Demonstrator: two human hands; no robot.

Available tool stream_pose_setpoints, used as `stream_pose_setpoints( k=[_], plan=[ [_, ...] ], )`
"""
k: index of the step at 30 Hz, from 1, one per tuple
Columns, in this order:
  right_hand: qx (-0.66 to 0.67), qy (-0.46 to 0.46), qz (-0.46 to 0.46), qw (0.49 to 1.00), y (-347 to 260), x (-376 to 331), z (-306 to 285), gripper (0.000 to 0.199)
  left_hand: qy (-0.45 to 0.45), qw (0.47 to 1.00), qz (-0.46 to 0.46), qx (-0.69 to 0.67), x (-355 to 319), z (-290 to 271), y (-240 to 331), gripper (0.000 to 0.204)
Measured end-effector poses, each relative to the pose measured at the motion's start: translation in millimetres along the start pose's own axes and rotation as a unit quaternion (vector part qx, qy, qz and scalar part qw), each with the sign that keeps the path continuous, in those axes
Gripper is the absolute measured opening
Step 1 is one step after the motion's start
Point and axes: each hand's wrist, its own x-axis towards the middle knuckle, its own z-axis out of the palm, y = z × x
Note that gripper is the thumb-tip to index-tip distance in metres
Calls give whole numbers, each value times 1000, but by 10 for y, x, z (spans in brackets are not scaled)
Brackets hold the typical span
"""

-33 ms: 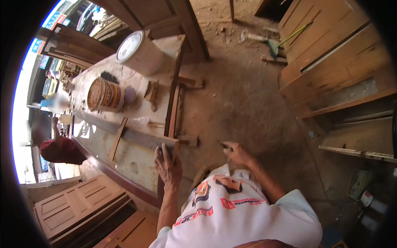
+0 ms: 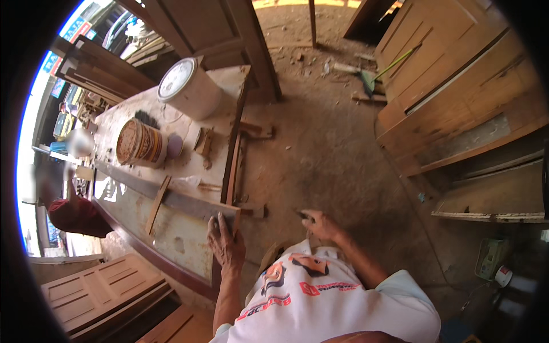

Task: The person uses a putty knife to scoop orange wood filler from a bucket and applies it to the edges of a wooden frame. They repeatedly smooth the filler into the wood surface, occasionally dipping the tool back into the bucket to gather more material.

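Left hand: lies flat on the near end of the dark plank, fingers spread narrow and pressed down on the wood, not wrapped around it.
Right hand: hangs off the surface, over the dirt floor, fingers pinched shut on a small dark object (too small to tell what it is).
Dark plank: rests on the surface, its long axis running from the left hand up and away toward the person's left, ending near the far left edge.
Which way it lies: the plank's near end sits directly under the left fingers; from the right hand it lies to the left, well apart, across the surface's edge.
Nearer hand: the left, already touching; the right is clear of it.
Thin lath: lies across the plank at an angle, touching it.
Brown tin: stands beyond the plank, beside a small round lid.
White bucket: farther back on the same surface.
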Motion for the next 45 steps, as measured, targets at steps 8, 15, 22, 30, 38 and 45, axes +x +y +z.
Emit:
stream_pose_setpoints(
  k=[8, 15, 22, 30, 38, 45],
  plan=[
    [-76, 5, 5, 997, -155, 106, -592, 50, 20, 997, -40, -59, 49, 80, 90, 79],
    [-144, -118, 25, 982, -532, 219, -378, 57, 35, 991, -29, -123, -14, 63, -69, 61],
    [-135, -125, -50, 982, -1044, 417, 98, 48, 69, 982, -22, -175, -142, 118, -195, 56],
    [32, -36, -148, 988, -1320, 487, 399, 30, 77, 984, -21, -161, -125, 132, -155, 50],
    [28, -52, -114, 992, -1391, 369, 667, 26, 65, 964, -27, -257, -90, 15, -484, 74],
    [-27, -55, -104, 993, -1595, 320, 753, 35, -92, 982, -86, -137, -723, -404, -713, 114]
  ],
)
